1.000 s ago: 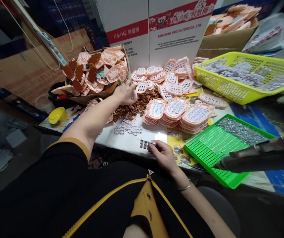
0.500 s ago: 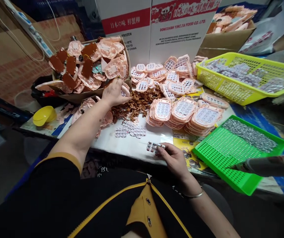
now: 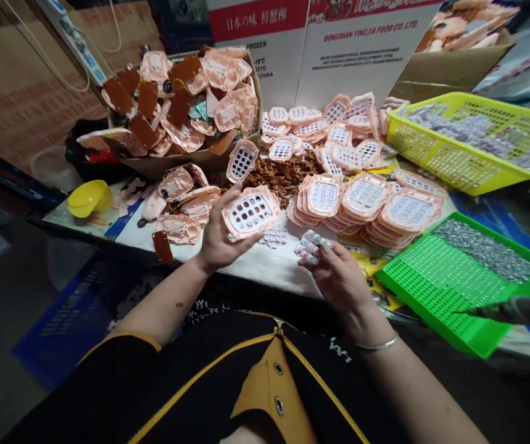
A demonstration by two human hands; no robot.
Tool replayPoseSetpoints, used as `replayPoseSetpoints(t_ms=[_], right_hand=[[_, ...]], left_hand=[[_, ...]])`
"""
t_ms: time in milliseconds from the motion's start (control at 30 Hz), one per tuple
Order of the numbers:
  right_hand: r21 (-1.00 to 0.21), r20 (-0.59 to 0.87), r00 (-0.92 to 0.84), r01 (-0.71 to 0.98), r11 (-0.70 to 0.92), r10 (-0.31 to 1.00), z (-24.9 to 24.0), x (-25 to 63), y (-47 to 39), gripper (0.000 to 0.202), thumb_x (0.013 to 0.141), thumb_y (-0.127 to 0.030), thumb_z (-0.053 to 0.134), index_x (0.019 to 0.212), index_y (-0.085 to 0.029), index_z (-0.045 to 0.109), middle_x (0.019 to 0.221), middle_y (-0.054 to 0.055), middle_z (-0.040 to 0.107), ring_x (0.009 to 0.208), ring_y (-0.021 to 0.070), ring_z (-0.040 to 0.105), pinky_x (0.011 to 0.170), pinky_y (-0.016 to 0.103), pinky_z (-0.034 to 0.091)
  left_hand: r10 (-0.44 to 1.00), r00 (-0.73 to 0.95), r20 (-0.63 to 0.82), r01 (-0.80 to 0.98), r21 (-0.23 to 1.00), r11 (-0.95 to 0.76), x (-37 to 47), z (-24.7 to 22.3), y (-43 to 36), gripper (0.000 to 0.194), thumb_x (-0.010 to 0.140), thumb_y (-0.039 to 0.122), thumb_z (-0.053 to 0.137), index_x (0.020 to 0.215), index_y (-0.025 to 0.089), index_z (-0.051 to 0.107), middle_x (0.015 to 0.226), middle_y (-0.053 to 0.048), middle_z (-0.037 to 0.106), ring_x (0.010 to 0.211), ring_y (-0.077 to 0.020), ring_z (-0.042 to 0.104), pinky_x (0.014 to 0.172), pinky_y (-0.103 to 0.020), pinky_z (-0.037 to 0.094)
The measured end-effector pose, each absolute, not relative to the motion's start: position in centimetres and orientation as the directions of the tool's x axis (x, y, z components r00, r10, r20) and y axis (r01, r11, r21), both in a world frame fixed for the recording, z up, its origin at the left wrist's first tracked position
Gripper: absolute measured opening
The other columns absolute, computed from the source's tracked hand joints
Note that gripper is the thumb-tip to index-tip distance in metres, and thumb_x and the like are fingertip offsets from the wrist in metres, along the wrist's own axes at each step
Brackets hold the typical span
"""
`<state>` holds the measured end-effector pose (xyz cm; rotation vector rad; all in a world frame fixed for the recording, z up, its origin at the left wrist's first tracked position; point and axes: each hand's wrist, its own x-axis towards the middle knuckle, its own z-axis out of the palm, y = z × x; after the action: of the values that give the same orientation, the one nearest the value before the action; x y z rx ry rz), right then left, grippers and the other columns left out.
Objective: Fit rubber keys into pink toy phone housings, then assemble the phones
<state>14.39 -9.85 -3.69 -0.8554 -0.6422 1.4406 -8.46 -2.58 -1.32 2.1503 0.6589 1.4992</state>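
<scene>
1. Head view: left hand (image 3: 218,237) grips a pink shell (image 3: 250,213) above the table's (image 3: 255,268) front edge.
2. Right hand (image 3: 339,277) pinches a button pad (image 3: 310,245) just beside it.
3. Behind lie brown bits (image 3: 283,176), stacked shells (image 3: 366,203); green tray (image 3: 431,290) sits to the right.

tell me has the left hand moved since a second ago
Yes. The left hand has come back from the box of pink shells toward the body, now holding a pink shell.
</scene>
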Motion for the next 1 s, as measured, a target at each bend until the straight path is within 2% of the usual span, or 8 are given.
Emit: replayPoseSetpoints(t_ms=[100, 233, 333, 400, 500, 667, 800, 1000], right_hand=[[-0.780, -0.141, -0.028, -0.613, -0.128, 0.990, -1.8, 12.5, -9.7, 0.033, 0.056, -0.044, 0.092, 0.075, -0.026, 0.073, 0.087, -0.001, 0.075, 0.081, 0.0145, 0.070, 0.073, 0.029, 0.061], [-0.802, -0.200, -0.060, -0.563, -0.199, 0.978, -1.4, 11.1, -10.0, 0.034, 0.053, -0.043, 0.093, 0.072, -0.021, 0.075, 0.073, -0.002, 0.072, 0.070, 0.0105, 0.065, 0.070, 0.025, 0.058], [-0.840, -0.189, -0.032, -0.513, -0.179, 0.981, -2.0, 11.1, -10.4, 0.034, 0.052, -0.044, 0.093, 0.068, -0.021, 0.074, 0.067, -0.002, 0.070, 0.062, 0.0088, 0.061, 0.062, 0.022, 0.053], [-0.874, -0.172, -0.039, -0.455, -0.171, 0.984, -2.3, 11.2, -10.8, 0.034, 0.054, -0.046, 0.092, 0.069, -0.021, 0.074, 0.067, -0.002, 0.071, 0.060, 0.0090, 0.061, 0.060, 0.022, 0.051], [-0.930, -0.149, -0.091, -0.325, -0.171, 0.985, -2.8, 11.2, -11.3, 0.031, 0.061, -0.046, 0.088, 0.072, -0.020, 0.075, 0.070, -0.001, 0.072, 0.063, 0.0098, 0.061, 0.064, 0.024, 0.051], [-0.955, -0.142, -0.185, -0.231, -0.184, 0.972, -3.3, 10.8, -12.0, 0.026, 0.066, -0.045, 0.086, 0.071, -0.022, 0.075, 0.068, -0.001, 0.072, 0.061, 0.0104, 0.061, 0.064, 0.026, 0.052], [-0.935, -0.174, -0.096, -0.296, -0.195, 0.980, -3.8, 10.5, -12.2, 0.029, 0.061, -0.046, 0.088, 0.075, -0.023, 0.077, 0.071, -0.002, 0.073, 0.065, 0.0097, 0.063, 0.069, 0.025, 0.053], [-0.921, -0.194, 0.052, -0.354, -0.163, 0.980, -4.6, 10.5, -12.4, 0.032, 0.058, -0.046, 0.089, 0.071, -0.021, 0.074, 0.073, -0.002, 0.071, 0.064, 0.0096, 0.061, 0.064, 0.024, 0.052]], left_hand=[[0.626, 0.331, 0.706, -0.054, 0.676, -0.735, -7.6, -3.5, -5.0, 0.081, 0.074, 0.024, 0.081, 0.142, 0.032, 0.036, 0.157, -0.014, 0.037, 0.143, -0.0298, 0.042, 0.113, -0.049, 0.040], [0.684, 0.448, 0.575, -0.234, 0.814, -0.531, -7.4, -4.7, -7.5, 0.091, 0.064, 0.026, 0.088, 0.141, 0.034, 0.041, 0.159, -0.013, 0.036, 0.145, -0.0324, 0.037, 0.116, -0.050, 0.035], [0.731, 0.639, 0.240, -0.371, 0.928, 0.020, -8.0, -4.4, -8.9, 0.096, 0.065, 0.053, 0.083, 0.147, 0.037, 0.036, 0.161, -0.012, 0.032, 0.141, -0.0373, 0.042, 0.102, -0.051, 0.050], [0.655, 0.756, 0.009, -0.369, 0.832, 0.414, -8.2, -3.9, -9.3, 0.090, 0.073, 0.076, 0.061, 0.147, 0.030, 0.040, 0.155, -0.018, 0.041, 0.129, -0.0396, 0.055, 0.083, -0.050, 0.060], [0.550, 0.819, -0.164, -0.323, 0.660, 0.678, -8.2, -3.7, -9.3, 0.081, 0.084, 0.078, 0.040, 0.138, 0.019, 0.051, 0.125, -0.021, 0.067, 0.104, -0.0339, 0.070, 0.069, -0.045, 0.063], [0.520, 0.813, -0.263, -0.316, 0.551, 0.772, -7.5, -4.0, -9.6, 0.063, 0.099, 0.059, 0.025, 0.118, 0.012, 0.063, 0.090, -0.014, 0.075, 0.073, -0.0251, 0.075, 0.054, -0.036, 0.061], [0.603, 0.746, -0.284, -0.398, 0.535, 0.745, -7.5, -4.0, -10.0, 0.060, 0.101, 0.052, 0.021, 0.113, 0.012, 0.065, 0.086, -0.013, 0.075, 0.068, -0.0240, 0.074, 0.051, -0.034, 0.061], [0.695, 0.653, -0.301, -0.480, 0.545, 0.688, -7.8, -4.1, -10.3, 0.059, 0.102, 0.049, 0.023, 0.124, 0.008, 0.060, 0.093, -0.016, 0.075, 0.076, -0.0246, 0.075, 0.060, -0.034, 0.062]])
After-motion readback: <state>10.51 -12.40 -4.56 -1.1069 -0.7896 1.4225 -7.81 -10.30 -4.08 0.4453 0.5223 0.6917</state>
